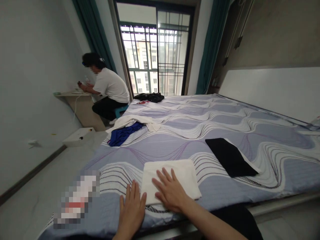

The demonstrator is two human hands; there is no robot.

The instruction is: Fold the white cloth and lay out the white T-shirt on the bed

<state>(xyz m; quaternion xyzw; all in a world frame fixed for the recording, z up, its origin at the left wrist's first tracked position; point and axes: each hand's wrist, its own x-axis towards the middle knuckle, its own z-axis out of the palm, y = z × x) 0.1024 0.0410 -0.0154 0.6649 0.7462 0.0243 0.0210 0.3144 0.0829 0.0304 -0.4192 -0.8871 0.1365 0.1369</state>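
A folded white cloth (180, 173) lies on the bed near its front edge. My right hand (171, 191) rests flat on the cloth, fingers stretched out and slightly spread. My left hand (131, 210) lies flat on the bedsheet (175, 133) just left of the cloth, its fingertips touching the cloth's left edge, fingers straight and together. Neither hand holds anything.
A folded black garment (231, 156) lies to the right on the bed. A white and blue heap of clothes (127, 128) sits at the left edge, dark clothes (150, 97) at the far end. Another person (107, 88) sits at a wall shelf by the window.
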